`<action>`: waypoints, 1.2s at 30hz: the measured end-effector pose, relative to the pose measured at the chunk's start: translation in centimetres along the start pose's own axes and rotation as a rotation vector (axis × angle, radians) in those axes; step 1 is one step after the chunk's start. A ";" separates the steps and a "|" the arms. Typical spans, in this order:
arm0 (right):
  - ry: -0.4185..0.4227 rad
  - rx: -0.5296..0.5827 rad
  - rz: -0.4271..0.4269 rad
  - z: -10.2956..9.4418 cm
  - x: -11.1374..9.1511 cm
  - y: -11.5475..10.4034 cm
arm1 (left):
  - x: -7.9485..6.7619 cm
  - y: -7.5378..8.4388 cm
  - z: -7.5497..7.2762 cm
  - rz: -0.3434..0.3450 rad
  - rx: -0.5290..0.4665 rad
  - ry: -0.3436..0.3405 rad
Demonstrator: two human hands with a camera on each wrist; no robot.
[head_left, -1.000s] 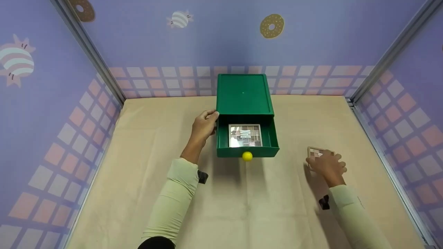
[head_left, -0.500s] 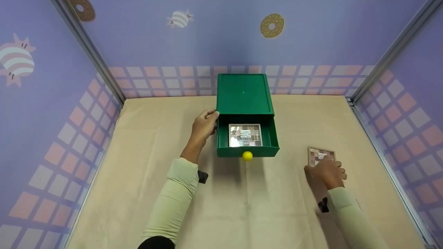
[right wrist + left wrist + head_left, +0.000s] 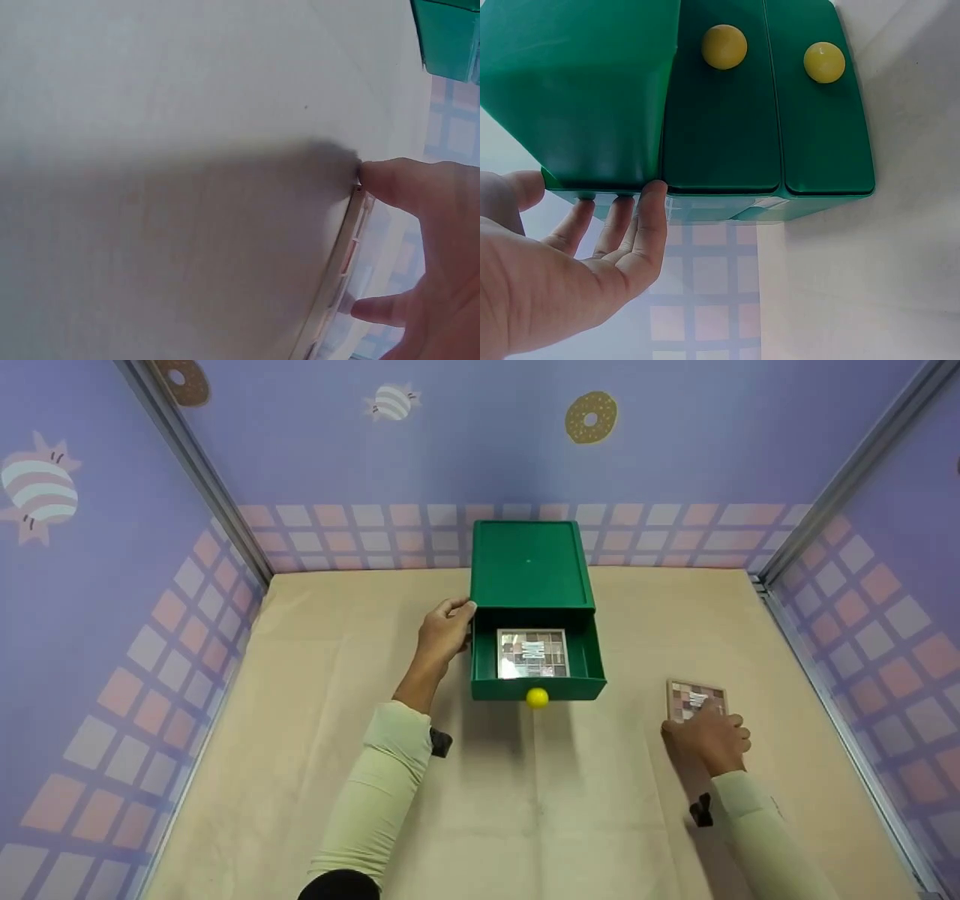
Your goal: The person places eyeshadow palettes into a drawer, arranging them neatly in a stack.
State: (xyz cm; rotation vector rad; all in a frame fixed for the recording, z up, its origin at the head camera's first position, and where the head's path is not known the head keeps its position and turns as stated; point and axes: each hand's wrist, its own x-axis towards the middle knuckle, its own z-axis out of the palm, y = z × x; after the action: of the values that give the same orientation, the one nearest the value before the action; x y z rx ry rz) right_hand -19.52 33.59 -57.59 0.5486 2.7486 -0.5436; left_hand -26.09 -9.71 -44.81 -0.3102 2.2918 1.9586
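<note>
2 risks: skidding unclasped palette (image 3: 683,702) with spread right grip (image 3: 712,739); shoving cabinet (image 3: 528,574) askew by overpressing its side with unclenched left grip (image 3: 440,637).

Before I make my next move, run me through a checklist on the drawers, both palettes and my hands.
1. Top drawer pulled open: ok.
2. Lower drawers shut: ok, both closed in the left wrist view.
3. Left hand touching the side of the green cabinet: ok.
4. First palette within the top drawer's walls: ok.
5. Right hand firmly gripping the second palette: cannot tell; the hand covers part of it.
6. Second palette inside the drawer: not ok, it's off to the cabinet's right.
</note>
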 end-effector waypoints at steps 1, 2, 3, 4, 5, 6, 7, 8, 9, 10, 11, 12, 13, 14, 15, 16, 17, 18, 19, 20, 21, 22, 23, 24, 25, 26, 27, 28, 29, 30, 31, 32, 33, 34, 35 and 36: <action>0.007 0.002 0.004 0.0 0.1 0.1 | 0.0 0.0 0.0 -0.001 -0.001 -0.001; 0.012 0.005 0.013 0.0 0.2 0.1 | 0.0 0.0 0.1 -0.002 -0.002 -0.001; 0.015 0.010 0.021 0.0 0.2 0.2 | 0.1 0.0 0.1 -0.004 0.000 -0.003; 0.019 0.012 0.027 -0.1 0.3 0.3 | 0.1 0.0 0.2 -0.005 0.000 -0.004; 0.022 0.014 0.032 -0.2 0.4 0.3 | 0.1 -0.1 0.2 -0.007 -0.001 -0.004; 0.023 0.016 0.031 -0.3 0.4 0.4 | 0.1 -0.1 0.2 -0.008 0.000 -0.004; 0.023 0.018 0.028 -0.5 0.5 0.4 | 0.0 -0.1 0.2 -0.008 0.001 -0.003; 0.026 0.020 0.024 -0.7 0.5 0.4 | 0.0 -0.1 0.2 -0.007 0.002 -0.002; 0.030 0.022 0.017 -0.9 0.6 0.4 | 0.0 -0.1 0.2 -0.005 0.002 -0.001; 0.033 0.022 0.010 -1.1 0.7 0.4 | 0.0 -0.1 0.1 -0.002 0.002 0.000; 0.032 0.024 0.002 -1.3 0.7 0.4 | -0.1 -0.1 0.1 -0.001 0.002 0.000; 0.033 0.027 -0.005 -1.5 0.7 0.3 | -0.1 -0.1 0.1 0.002 0.003 0.001; 0.036 0.032 -0.012 -1.7 0.8 0.2 | -0.1 -0.1 0.1 0.004 0.004 0.001; 0.039 0.036 -0.019 -2.0 0.8 0.1 | -0.1 -0.1 0.1 0.005 0.004 0.000; 0.043 0.040 -0.026 -2.2 0.8 -0.1 | -0.1 -0.1 0.0 0.006 0.004 0.000; 0.050 0.045 -0.036 -2.5 0.7 -0.3 | -0.1 -0.1 0.0 0.007 0.004 0.001; 0.060 0.054 -0.044 -2.8 0.6 -0.5 | 0.0 -0.1 0.0 0.009 0.004 0.003; 0.073 0.061 -0.054 -3.1 0.6 -0.7 | 0.0 -0.1 0.0 0.011 0.003 0.004; 0.090 0.069 -0.066 -3.4 0.5 -1.0 | 0.0 -0.1 0.0 0.013 0.002 0.006; 0.109 0.077 -0.081 -3.7 0.4 -1.3 | 0.0 -0.1 0.0 0.012 0.000 0.006; 0.128 0.084 -0.100 -4.1 0.3 -1.6 | 0.0 -0.1 0.0 0.013 -0.002 0.007; 0.143 0.092 -0.116 -4.5 0.1 -2.0 | 0.1 -0.1 0.0 0.013 -0.005 0.008; 0.156 0.102 -0.131 -4.8 0.0 -2.3 | 0.1 -0.1 0.0 0.013 -0.007 0.008; 0.165 0.107 -0.148 -5.2 -0.2 -2.7 | 0.1 -0.1 0.0 0.012 -0.009 0.008; 0.172 0.114 -0.166 -5.6 -0.4 -3.1 | 0.1 -0.1 0.0 0.012 -0.009 0.007; 0.173 0.119 -0.180 -6.0 -0.6 -3.4 | 0.1 -0.1 -0.1 0.012 -0.008 0.005; 0.173 0.125 -0.191 -6.4 -0.7 -3.8 | 0.0 -0.1 -0.1 0.012 -0.006 0.004; 0.175 0.133 -0.203 -6.7 -0.9 -4.1 | 0.0 -0.1 -0.1 0.013 -0.003 0.002; 0.179 0.137 -0.219 -7.1 -1.1 -4.4 | 0.0 -0.1 -0.1 0.013 -0.001 0.001; 0.183 0.144 -0.233 -7.4 -1.2 -4.8 | 0.0 -0.1 -0.1 0.012 0.001 0.000; 0.192 0.146 -0.251 -7.7 -1.4 -5.1 | 0.0 -0.1 -0.2 0.011 0.002 -0.002; 0.203 0.145 -0.269 -8.0 -1.5 -5.4 | 0.0 -0.1 -0.1 0.010 0.002 -0.003; 0.212 0.148 -0.279 -8.3 -1.7 -5.8 | 0.0 -0.1 -0.1 0.009 0.002 -0.003; 0.219 0.151 -0.291 -8.6 -1.9 -6.1 | 0.0 0.0 -0.1 0.008 0.002 -0.003; 0.227 0.153 -0.300 -8.8 -2.1 -6.4 | 0.0 0.0 -0.1 0.007 0.001 -0.003; 0.233 0.155 -0.308 -9.1 -2.3 -6.7 | 0.0 0.0 -0.1 0.007 0.000 -0.004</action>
State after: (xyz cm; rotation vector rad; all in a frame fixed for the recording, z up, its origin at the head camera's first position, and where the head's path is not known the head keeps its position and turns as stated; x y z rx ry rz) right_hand -22.14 30.90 -46.67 0.2327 3.0535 -0.8169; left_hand -26.07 -9.82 -44.81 -0.2990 2.2933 1.9609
